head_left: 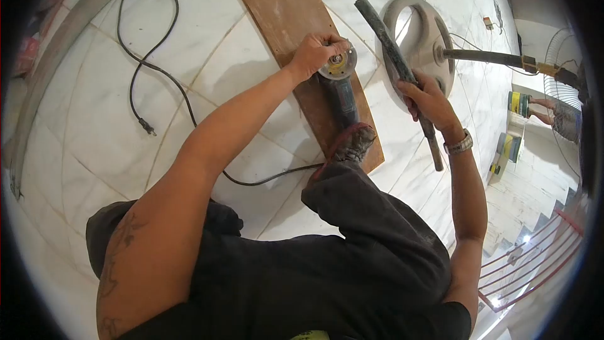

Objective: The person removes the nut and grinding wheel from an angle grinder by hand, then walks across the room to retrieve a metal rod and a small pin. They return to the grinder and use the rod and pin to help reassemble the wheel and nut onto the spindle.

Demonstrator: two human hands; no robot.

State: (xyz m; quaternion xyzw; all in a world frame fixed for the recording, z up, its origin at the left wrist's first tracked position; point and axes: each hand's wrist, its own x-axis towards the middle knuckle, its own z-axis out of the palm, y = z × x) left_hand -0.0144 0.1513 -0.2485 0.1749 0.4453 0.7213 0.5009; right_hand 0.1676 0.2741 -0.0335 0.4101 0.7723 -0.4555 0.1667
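My left hand point(316, 55) is closed, its fingers pinched at the middle of the cutting disc point(343, 68) of an angle grinder point(341, 97). The grinder lies with its disc facing up on a brown wooden board point(286, 3). My foot point(353, 145), in a worn, dusty covering, rests against the grinder's rear end. In my right hand point(431, 102) is a long dark bar point(389, 41), gripped near its middle and slanting over the floor. Its exact kind does not show. My fingers partly hide the disc's centre.
A grey fan base point(450, 31) with a dark pole point(484, 55) stands right of the board. A black power cord point(165, 70) with a plug loops across the tiled floor point(94, 126) at left. Another person's legs point(542, 110) and a red railing point(535, 264) appear far right.
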